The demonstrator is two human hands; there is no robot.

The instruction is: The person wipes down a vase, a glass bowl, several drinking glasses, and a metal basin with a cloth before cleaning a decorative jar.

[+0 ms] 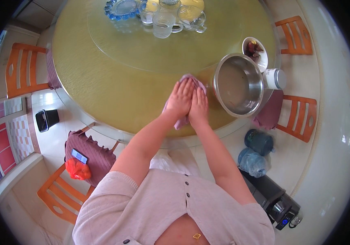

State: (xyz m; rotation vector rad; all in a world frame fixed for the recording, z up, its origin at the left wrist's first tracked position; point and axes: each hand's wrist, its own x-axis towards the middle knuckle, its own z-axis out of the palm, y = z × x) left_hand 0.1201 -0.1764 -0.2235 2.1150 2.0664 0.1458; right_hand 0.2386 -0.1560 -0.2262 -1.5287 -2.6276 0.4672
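Both of my hands meet on a damp-looking pink cloth (180, 123) near the front of the round table (130, 92). My left hand (180, 98) lies with fingers fairly straight and close together. Against it, my right hand (199, 107) presses from the other side. Folds of the cloth stick out beyond the fingertips and below the wrists; its middle is hidden under the hands. Just right of them stands a large steel basin (218, 83) holding cloudy water.
Behind the basin are a white bowl (264, 61) with dark reddish pieces and a white lidded jar (275, 79). Glass mugs (164, 25) and a blue-edged glass dish (124, 8) stand at the far side. Wooden chairs (23, 69) surround the table; water jugs (259, 141) are on the floor.
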